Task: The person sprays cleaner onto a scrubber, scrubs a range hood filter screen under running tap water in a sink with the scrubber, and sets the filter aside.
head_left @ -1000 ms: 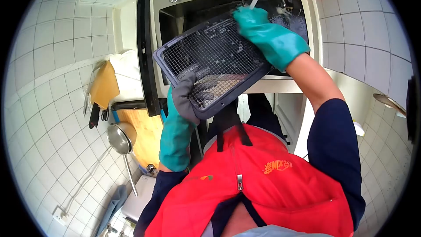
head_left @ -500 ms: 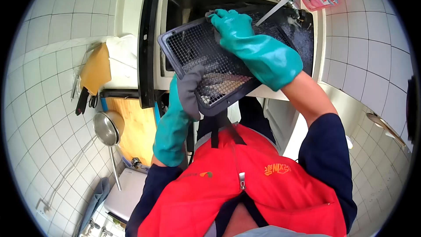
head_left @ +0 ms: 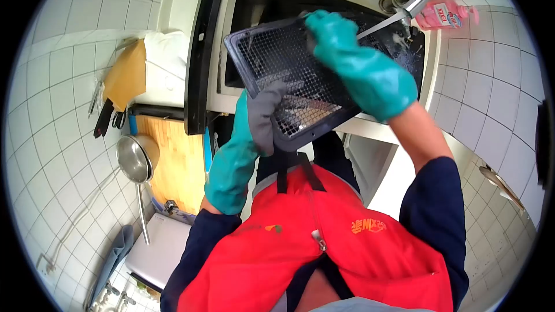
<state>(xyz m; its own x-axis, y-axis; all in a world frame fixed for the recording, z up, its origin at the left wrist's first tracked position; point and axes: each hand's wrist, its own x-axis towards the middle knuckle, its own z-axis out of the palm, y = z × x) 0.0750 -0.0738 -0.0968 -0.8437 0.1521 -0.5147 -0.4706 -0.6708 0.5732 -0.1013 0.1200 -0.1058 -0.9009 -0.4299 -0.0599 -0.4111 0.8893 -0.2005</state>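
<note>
A dark rectangular mesh panel [head_left: 272, 52] is tilted over the near edge of the black sink [head_left: 254, 6]. My left hand [head_left: 263, 115], in a green glove with a grey palm, grips its lower left edge; some fingers show through the mesh underneath. My right hand [head_left: 332, 32], in a green glove, is closed over the panel's upper part around something dark and grey that is mostly hidden. Water runs from the faucet [head_left: 416, 4] beside the right glove.
A pink soap bottle [head_left: 442, 14] stands right of the faucet. At left are a yellow-brown board [head_left: 128, 75], black-handled knife [head_left: 104, 117], metal pot [head_left: 136, 159] and wooden board [head_left: 176, 162]. White tiled walls flank the sink.
The view has shifted, so the sink and faucet sit further right. My right hand has moved across the mesh, leftward and then back toward the right. My left hand keeps its grip.
</note>
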